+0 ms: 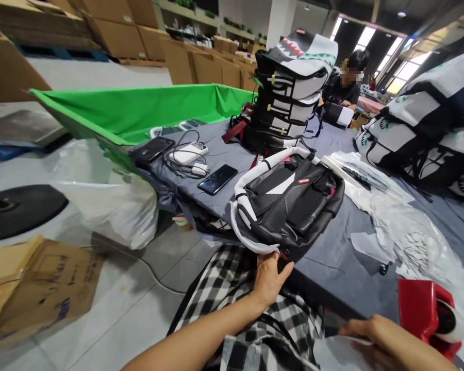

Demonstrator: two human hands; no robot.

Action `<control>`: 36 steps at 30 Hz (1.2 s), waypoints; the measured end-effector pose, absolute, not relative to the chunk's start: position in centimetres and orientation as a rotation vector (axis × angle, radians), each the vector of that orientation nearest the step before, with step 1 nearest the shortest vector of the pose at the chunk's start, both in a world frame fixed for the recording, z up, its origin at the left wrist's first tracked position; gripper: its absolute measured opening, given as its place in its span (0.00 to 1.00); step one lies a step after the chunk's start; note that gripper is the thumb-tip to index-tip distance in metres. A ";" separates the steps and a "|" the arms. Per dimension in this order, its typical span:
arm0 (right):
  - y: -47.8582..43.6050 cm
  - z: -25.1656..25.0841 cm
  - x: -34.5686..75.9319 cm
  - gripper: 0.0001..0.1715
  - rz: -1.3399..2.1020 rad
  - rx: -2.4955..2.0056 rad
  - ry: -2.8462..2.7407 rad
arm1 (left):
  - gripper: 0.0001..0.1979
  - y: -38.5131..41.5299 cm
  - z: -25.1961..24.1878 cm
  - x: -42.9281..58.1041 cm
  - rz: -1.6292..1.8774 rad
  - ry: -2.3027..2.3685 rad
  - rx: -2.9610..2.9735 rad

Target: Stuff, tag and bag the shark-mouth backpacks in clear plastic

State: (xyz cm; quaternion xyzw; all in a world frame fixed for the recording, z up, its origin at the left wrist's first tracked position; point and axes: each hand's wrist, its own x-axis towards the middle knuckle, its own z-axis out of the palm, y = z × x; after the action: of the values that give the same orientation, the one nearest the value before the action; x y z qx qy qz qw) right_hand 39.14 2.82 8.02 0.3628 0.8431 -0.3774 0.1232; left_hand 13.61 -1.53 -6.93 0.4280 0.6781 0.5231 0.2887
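A black and white backpack (290, 201) lies on the cloth-covered table in front of me, its dark panel and small red label facing up. My left hand (269, 275) is closed at its near lower edge, fingers against the white trim and thumb held apart. Lower right, over my lap, my right hand (365, 332) is closed on a translucent plastic bag (338, 354); its fingertips are partly hidden and blurred. A red tape dispenser (417, 309) stands right beside that hand. Clear plastic packaging (413, 242) lies to the right of the backpack.
Stacked backpacks (294, 98) rise behind, with another pile of backpacks (421, 134) at right. A phone (218, 179), white charger (187, 153) and cables lie left. Beyond are a green-lined bin (139, 111) and a person (342, 85). A cardboard box (42, 288) sits on the floor.
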 end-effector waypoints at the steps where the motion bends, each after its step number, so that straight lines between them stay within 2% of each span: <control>1: 2.8 7.4 39.3 0.11 -1.066 0.981 2.384 | 0.11 -1.2 -6.9 14.0 1.369 1.822 1.141; 3: 3.4 5.9 39.2 0.15 -1.062 0.886 2.352 | 0.11 -1.2 -6.7 14.2 1.329 1.801 1.144; 7: 5.9 3.1 37.2 0.24 -1.317 1.088 2.536 | 0.13 -3.1 -5.9 12.5 1.299 1.724 1.156; 11: 8.3 1.4 32.3 0.22 -1.377 1.065 2.535 | 0.19 -4.8 -4.4 11.1 1.276 1.302 0.978; 14: 9.2 0.7 28.5 0.25 -1.359 0.940 2.549 | 0.23 -5.4 -3.6 11.5 1.316 1.238 0.984; 17: 9.2 0.5 26.0 0.32 -1.482 0.997 2.604 | 0.19 -5.2 -4.1 12.6 1.268 1.416 1.262; 20: 8.2 0.3 25.1 0.36 -1.651 1.125 2.610 | 0.10 -4.3 -5.7 13.6 0.973 1.712 1.814; 24: 6.1 -0.2 24.7 0.34 -1.601 1.375 2.734 | 0.12 -3.3 -7.3 13.8 0.696 1.786 2.221; 28: 5.0 -0.9 24.0 0.25 -1.427 1.609 2.804 | 0.09 -4.5 -7.5 12.9 0.963 1.716 2.107; 31: 5.0 -1.2 23.6 0.21 -1.359 1.661 2.833 | 0.10 -5.7 -7.6 11.8 1.354 1.808 1.403; 33: 5.1 -1.2 23.6 0.19 -1.356 1.648 2.849 | 0.15 -5.7 -7.7 11.4 1.524 1.819 0.946; 36: 5.4 -1.2 23.7 0.19 -1.376 1.622 2.863 | 0.24 -4.4 -7.7 11.7 1.645 1.649 0.701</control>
State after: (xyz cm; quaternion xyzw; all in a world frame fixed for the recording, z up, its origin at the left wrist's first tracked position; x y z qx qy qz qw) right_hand 23.68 5.36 -1.22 0.4445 0.7848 -0.3770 -0.2109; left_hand 11.72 -4.43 -7.75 0.2701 0.6359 0.6341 0.3472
